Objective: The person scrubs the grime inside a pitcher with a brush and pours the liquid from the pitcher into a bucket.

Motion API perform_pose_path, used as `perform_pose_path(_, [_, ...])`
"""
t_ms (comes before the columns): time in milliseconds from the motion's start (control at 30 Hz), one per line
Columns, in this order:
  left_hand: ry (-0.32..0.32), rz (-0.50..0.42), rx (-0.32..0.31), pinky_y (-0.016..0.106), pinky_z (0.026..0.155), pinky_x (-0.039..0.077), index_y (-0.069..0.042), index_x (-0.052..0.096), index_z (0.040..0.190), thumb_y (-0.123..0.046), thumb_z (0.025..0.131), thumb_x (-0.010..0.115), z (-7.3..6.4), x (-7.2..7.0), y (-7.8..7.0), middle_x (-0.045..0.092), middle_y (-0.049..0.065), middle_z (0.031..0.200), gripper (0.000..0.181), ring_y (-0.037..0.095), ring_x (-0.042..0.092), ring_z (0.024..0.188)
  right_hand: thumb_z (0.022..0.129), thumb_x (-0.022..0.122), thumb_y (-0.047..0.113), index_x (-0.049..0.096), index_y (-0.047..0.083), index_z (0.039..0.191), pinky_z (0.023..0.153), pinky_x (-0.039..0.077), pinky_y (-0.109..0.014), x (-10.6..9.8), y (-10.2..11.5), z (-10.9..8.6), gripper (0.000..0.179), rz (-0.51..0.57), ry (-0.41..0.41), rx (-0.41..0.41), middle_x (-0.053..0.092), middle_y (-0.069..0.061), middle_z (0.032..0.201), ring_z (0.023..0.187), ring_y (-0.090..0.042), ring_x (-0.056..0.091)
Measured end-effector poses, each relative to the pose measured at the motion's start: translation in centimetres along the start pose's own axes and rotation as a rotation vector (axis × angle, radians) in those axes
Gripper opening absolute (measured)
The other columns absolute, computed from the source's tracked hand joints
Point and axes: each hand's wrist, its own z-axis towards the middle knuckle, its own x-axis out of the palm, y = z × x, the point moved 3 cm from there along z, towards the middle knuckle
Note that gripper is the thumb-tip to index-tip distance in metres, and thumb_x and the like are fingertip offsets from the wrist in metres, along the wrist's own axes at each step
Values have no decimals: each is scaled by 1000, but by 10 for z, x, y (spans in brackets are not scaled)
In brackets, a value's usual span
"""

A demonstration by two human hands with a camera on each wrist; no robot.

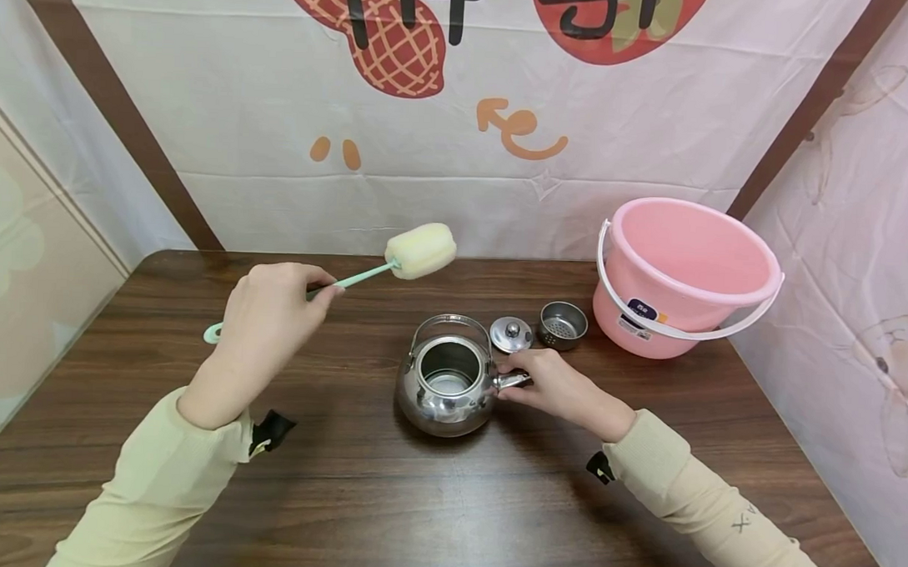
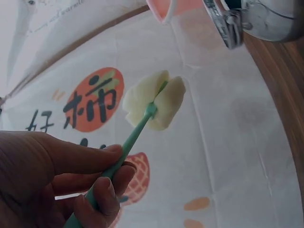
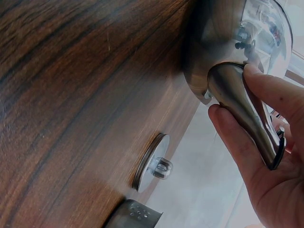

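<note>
My left hand (image 1: 276,323) grips the green handle of a sponge bottle brush (image 1: 423,251), raised above the left of the table. The brush's pale yellow sponge head (image 2: 159,102) points up and away, and the handle's looped end sticks out behind the hand. A shiny steel teapot (image 1: 444,412) stands upright on the table with its mouth uncovered and its hoop handle raised. On its right side, my right hand (image 1: 551,391) holds the spout (image 3: 242,109) between thumb and fingers. The sponge is behind and above the teapot, apart from it.
Just behind the right hand lie the teapot's knobbed lid (image 1: 510,335) and a perforated steel strainer (image 1: 563,325). A pink bucket (image 1: 642,277) with a white handle stands at the back right of the wooden table (image 1: 326,513). A printed cloth (image 1: 264,127) hangs behind.
</note>
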Motion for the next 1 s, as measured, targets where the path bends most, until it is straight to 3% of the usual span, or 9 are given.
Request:
perform_pose_path(333, [-16, 4, -46, 41, 51, 38, -2, 71, 84, -9, 81, 63, -3, 6, 22, 66, 14, 73, 11, 29, 56, 61, 79, 71, 21, 65, 4, 96, 77, 49, -28, 0, 0, -1, 25, 0, 0, -2, 67, -3, 90, 86, -14, 62])
perform_pose_path(833, [5, 34, -138, 36, 43, 34, 0, 70, 85, -11, 83, 61, -13, 11, 53, 64, 13, 68, 15, 26, 52, 52, 78, 72, 20, 65, 4, 95, 76, 49, -27, -1, 2, 0, 24, 4, -4, 2, 67, -3, 90, 85, -14, 62])
perform_pose_path(1000, [43, 43, -176, 35, 42, 33, 1, 69, 87, -12, 84, 60, -16, 15, 65, 65, 17, 74, 16, 27, 52, 53, 79, 71, 20, 65, 4, 94, 76, 49, -27, -1, 1, 0, 23, 5, -2, 0, 67, -3, 90, 85, -14, 62])
